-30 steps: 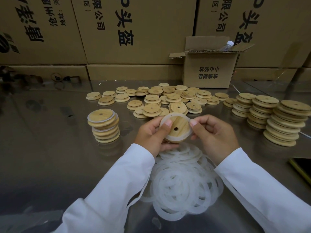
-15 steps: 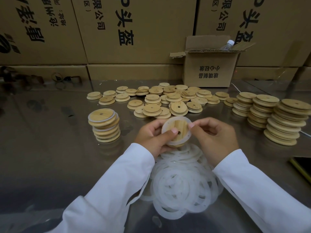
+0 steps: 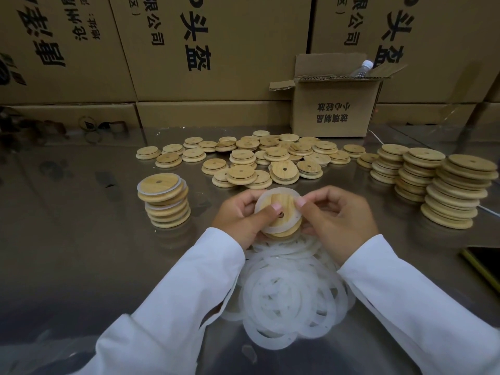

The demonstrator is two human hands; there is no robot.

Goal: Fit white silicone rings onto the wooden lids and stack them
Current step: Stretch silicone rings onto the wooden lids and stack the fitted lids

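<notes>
Left hand (image 3: 239, 216) and right hand (image 3: 339, 221) both have their fingers curled round one wooden lid (image 3: 287, 221), held above the tabletop (image 3: 81, 239). Thumbs are on top: the left one on the wood beside the centre hole, the right one on the rim of the silicone ring (image 3: 281, 191). The ring sits over the lid's raised face, and its far edge stands out past the wood.

Directly under the hands is a pile of loose rings (image 3: 292, 293), overlapping too much to count. To the left is one stack of ringed lids (image 3: 165, 201), roughly seven high, with bare surface around it and towards the near-left edge. Beyond the hands are scattered bare lids (image 3: 257, 158), around thirty, with no exact count possible. The right side is crowded by three stacks of bare lids (image 3: 457, 196), touching one another. A dark flat object (image 3: 484, 263) sits at the right edge. At the back, one small open carton (image 3: 332, 115) has a bottle (image 3: 364, 68) in it, in front of a wall of big cartons (image 3: 216, 44).
</notes>
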